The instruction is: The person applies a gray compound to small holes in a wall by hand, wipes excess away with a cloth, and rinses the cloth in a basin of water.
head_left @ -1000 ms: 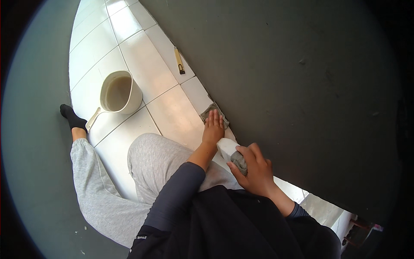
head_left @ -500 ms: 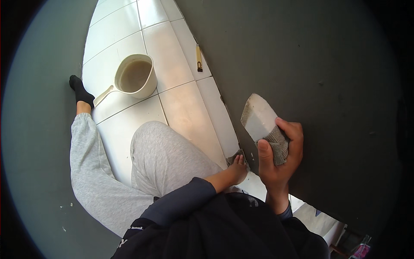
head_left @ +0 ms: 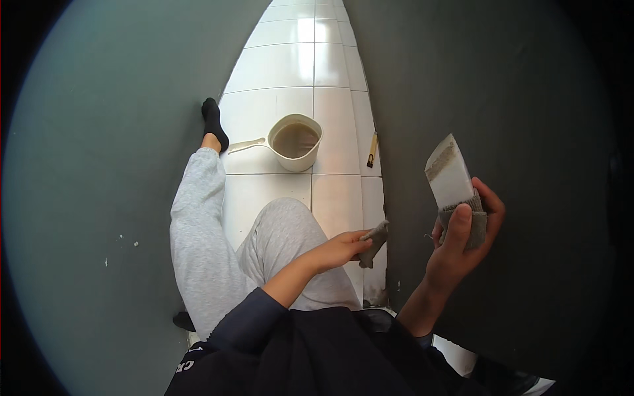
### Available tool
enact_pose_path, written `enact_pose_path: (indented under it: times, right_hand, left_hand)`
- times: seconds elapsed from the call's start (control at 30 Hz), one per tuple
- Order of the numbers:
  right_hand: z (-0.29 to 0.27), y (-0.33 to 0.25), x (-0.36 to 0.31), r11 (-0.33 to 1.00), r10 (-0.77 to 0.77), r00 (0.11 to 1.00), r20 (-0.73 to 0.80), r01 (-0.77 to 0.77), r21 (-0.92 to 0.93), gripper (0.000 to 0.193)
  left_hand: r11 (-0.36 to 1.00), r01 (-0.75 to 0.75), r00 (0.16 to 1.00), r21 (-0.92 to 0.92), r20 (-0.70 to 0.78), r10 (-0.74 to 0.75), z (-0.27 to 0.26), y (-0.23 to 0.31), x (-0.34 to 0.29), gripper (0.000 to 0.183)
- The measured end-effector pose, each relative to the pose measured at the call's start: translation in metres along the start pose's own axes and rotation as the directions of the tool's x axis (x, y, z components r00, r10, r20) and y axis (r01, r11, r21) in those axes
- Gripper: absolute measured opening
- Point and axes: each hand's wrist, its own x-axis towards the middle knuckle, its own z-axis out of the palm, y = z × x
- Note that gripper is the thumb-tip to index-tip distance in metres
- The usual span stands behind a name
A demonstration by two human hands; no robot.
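Your left hand (head_left: 338,252) tight on a rag (head_left: 375,245), five o'clock; right hand (head_left: 457,254) around a half-hidden white block (head_left: 454,185), three.

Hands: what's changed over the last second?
The left hand, pressed flat on the cloth before, now grips it between thumb and fingers. The right hand has moved the block rightward, away from the left. Nothing was let go. The dipper and cutter stayed on the tiles.

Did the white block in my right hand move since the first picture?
Yes, to the right. The white block overlapped the tile floor's right edge before; now your right hand holds it beyond that edge.
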Motion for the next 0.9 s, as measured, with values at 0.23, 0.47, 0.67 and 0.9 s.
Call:
enact_pose_path:
  times: [0.23,0.47,0.67,0.9]
  right_hand:
    - [0.088,-0.052,0.071,0.896,-0.152,0.985,0.076,0.105,0.431,0.036]
    - [0.166,-0.022,0.088,0.825,-0.138,0.963,0.233,-0.018,0.564,0.036]
    - [0.194,0.07,0.093,0.896,-0.014,0.662,0.749,-0.324,0.303,0.031]
    - [0.192,0.153,0.056,0.64,0.367,0.356,0.859,-0.767,0.045,0.029]
  left_hand:
    - [0.825,-0.559,0.65,0.082,-0.575,0.497,-0.004,0.127,-0.162,0.044]
    - [0.637,-0.648,0.32,0.418,-0.609,0.725,0.0,0.198,-0.265,0.044]
    - [0.61,-0.671,0.169,0.423,-0.713,0.68,-0.035,0.169,-0.276,0.043]
    - [0.708,-0.53,-0.045,0.466,-0.85,0.526,-0.023,0.16,-0.302,0.044]
